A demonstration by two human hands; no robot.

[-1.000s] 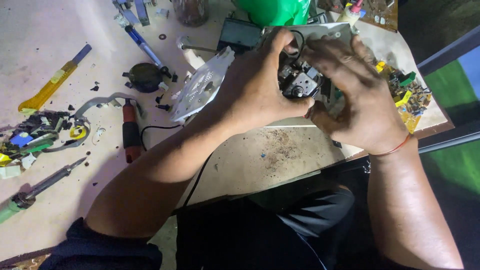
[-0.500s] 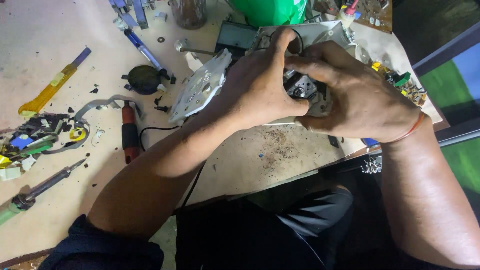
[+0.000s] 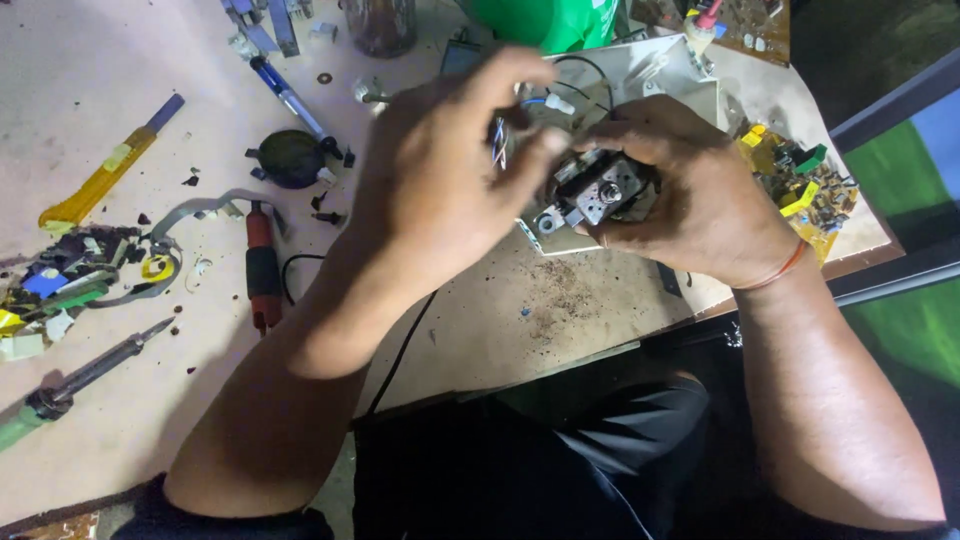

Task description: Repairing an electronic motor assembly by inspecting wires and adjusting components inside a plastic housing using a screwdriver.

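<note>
2 hands meet over the table's (image 3: 480, 330) near edge: my right hand (image 3: 700, 200) cups a small metal motor part (image 3: 605, 195), fingers closed round it, while my left hand (image 3: 450, 170) pinches its thin wires (image 3: 498, 140). Tugging could snap those wires, I reckon. Dusty pale table, littered with a soldering iron (image 3: 80, 375), screwdriver (image 3: 262, 270), yellow cutter (image 3: 105, 175); dim room.

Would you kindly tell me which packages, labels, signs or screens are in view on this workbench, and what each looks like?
Green container: top edge of the table, behind the hands; rounded, bright green, with a pale marking too cropped to make out.
No screens or signs show.
</note>
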